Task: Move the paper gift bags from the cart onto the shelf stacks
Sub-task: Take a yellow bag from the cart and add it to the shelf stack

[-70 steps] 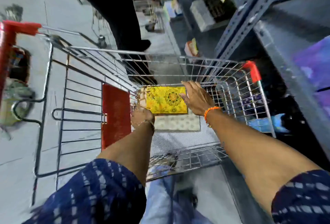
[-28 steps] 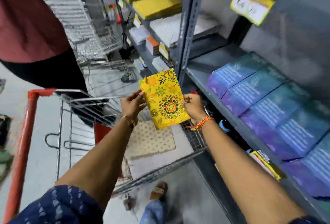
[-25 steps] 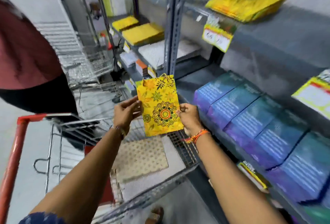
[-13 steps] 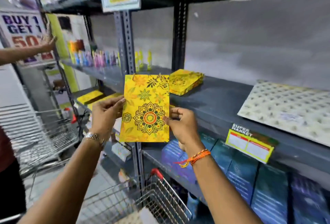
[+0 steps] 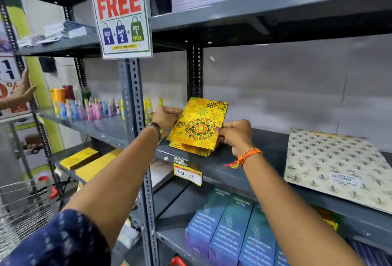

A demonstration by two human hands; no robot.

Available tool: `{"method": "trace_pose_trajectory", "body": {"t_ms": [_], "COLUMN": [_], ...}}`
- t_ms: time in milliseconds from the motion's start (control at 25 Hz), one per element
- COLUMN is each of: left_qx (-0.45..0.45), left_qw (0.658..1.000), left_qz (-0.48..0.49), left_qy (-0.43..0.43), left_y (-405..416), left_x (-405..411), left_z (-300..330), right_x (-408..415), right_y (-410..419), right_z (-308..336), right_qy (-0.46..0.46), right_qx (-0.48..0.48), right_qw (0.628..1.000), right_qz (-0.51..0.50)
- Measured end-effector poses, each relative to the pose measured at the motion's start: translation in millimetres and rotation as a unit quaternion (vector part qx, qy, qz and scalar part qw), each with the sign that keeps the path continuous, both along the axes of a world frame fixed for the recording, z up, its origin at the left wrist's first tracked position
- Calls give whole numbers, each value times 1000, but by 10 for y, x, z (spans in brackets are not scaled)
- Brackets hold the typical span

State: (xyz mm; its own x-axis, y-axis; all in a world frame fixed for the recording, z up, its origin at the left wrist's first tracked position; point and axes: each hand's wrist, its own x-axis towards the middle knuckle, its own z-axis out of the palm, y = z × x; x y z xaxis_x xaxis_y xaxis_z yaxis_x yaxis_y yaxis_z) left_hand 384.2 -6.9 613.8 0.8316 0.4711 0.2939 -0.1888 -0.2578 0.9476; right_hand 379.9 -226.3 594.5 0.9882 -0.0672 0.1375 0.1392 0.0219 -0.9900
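A yellow paper gift bag (image 5: 199,127) with a flower mandala print is tilted over a low stack of matching yellow bags (image 5: 192,149) on the grey shelf (image 5: 214,165). Its lower edge rests on or just above that stack. My left hand (image 5: 166,116) pinches the bag's left edge and my right hand (image 5: 234,133) pinches its right edge. A cream gift bag stack (image 5: 337,169) with a small leaf print lies flat further right on the same shelf. A corner of the wire cart (image 5: 23,208) shows at the lower left.
A grey slotted upright (image 5: 135,117) stands just left of the yellow stack, with a "FREE" sign (image 5: 121,11) above it. Small coloured bottles (image 5: 89,109) line the shelf to the left. Blue boxes (image 5: 229,229) fill the shelf below. Another person's hand (image 5: 25,89) reaches in at the far left.
I lifted the yellow bag out of the cart with both hands, raised it in front of the shelf, then brought it forward and down onto the yellow stack. The view swung up from cart to shelf.
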Motion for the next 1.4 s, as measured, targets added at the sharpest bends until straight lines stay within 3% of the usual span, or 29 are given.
{"method": "trace_pose_trajectory", "body": {"t_ms": [480,760,920,1240,1400], "left_qx": [132,162,213,106,63], "left_qw": [984,980,974,989,991], "left_qz": [-28,-8,3,67,72], "left_qy": [113,119,70,-77,-91], "left_y": [116,74,80,176,209], "left_x": [479,430,358,-378,-966], "left_z": [-325,-392,-355,-317,-649], "right_x": [354,334,262,-272,-667], "right_y": [187,235,198,130,310], "right_z": [-135,-162,-111,20,-116], "right_qy": [73,68,46,-99,-164], "right_qx": [-130,-166,-182,-225,-253], "right_qw": [987,981,978,963,953], "right_qz": [-51,-78,-94,-109,-35]}}
